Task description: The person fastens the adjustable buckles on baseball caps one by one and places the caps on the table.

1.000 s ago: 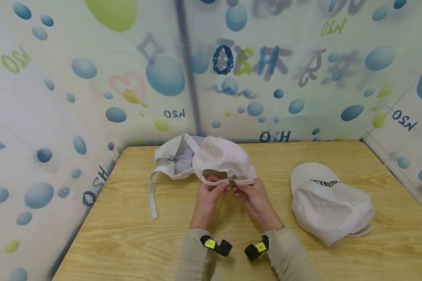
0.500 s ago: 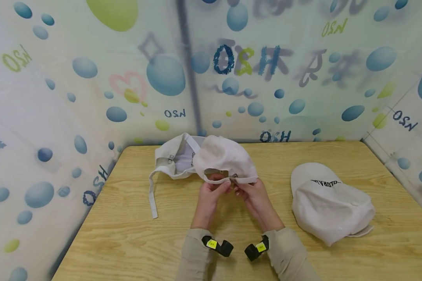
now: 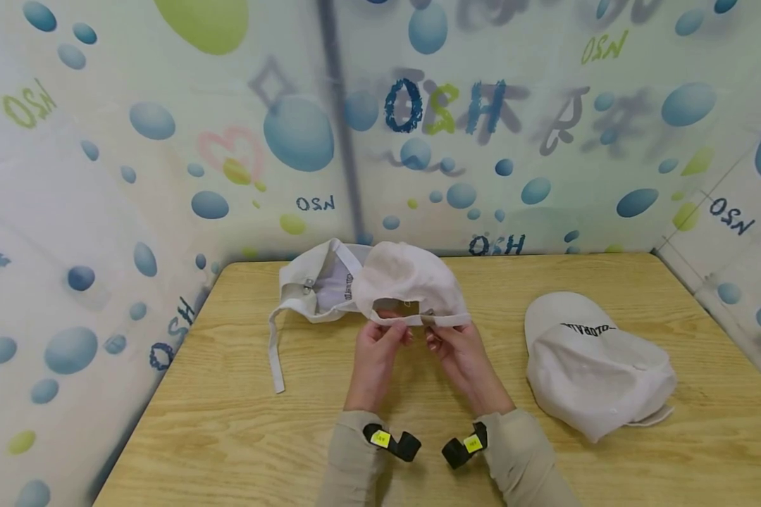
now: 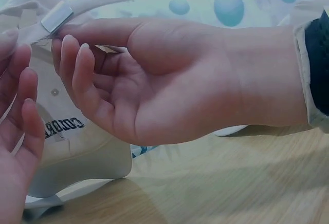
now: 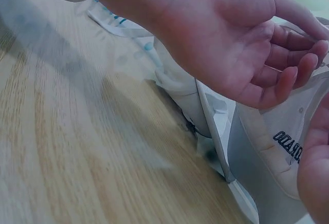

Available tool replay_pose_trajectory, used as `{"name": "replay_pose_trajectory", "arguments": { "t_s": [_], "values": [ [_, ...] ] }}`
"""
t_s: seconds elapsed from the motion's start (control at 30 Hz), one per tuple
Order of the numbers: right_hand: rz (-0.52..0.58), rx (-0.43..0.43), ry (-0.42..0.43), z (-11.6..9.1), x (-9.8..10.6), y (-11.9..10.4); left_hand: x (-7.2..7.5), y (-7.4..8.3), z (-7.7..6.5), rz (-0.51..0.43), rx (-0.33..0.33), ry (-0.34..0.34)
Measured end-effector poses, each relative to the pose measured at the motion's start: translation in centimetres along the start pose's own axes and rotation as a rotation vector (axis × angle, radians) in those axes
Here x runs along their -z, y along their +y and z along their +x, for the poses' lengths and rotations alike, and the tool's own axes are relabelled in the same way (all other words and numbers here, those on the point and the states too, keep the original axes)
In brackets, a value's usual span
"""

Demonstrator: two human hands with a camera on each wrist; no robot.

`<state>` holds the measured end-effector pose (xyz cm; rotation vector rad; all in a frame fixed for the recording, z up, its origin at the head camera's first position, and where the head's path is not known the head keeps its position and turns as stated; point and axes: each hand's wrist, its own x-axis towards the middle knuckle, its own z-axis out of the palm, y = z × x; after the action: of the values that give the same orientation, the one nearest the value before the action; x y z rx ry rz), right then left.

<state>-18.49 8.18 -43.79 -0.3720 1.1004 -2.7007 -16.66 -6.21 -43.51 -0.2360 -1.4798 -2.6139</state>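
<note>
In the head view, a white baseball cap (image 3: 412, 271) is held up with its back opening towards me. My left hand (image 3: 372, 362) pinches the cap's back strap between thumb and fingers at the left of the metal buckle (image 4: 56, 17). At the buckle's right, my right hand (image 3: 468, 362) pinches the same strap. The left wrist view has the buckle right by the left thumb tip. Dark lettering (image 4: 64, 126) shows inside the cap's front. Some fingertips are hidden behind the strap in the head view.
A second white cap (image 3: 301, 282) lies behind at the left, its loose strap (image 3: 275, 355) hanging towards the front. On the right lies a third white cap (image 3: 596, 366) with dark lettering. A patterned wall sheet (image 3: 482, 176) borders the wooden table (image 3: 228, 443) at the back.
The held cap has shifted slightly right, and its back opening shows wider. The left hand's fingers have slid a little left along the strap, away from the buckle. The other caps lie still.
</note>
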Motion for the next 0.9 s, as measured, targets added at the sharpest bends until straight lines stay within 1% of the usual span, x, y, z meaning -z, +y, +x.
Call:
{"name": "replay_pose_trajectory", "arguments": {
  "t_s": [0.23,0.63,0.9],
  "values": [
    [-0.009,-0.026,0.017,-0.11,-0.18,-0.07,0.13,-0.19,0.04,0.013,0.001,0.024],
    [-0.028,-0.031,0.011,-0.11,-0.14,0.02,0.19,-0.13,-0.03,0.059,0.018,-0.005],
    [-0.039,-0.023,0.016,-0.07,-0.15,0.12,0.08,-0.09,-0.02,0.034,0.010,-0.019]
  ]
}}
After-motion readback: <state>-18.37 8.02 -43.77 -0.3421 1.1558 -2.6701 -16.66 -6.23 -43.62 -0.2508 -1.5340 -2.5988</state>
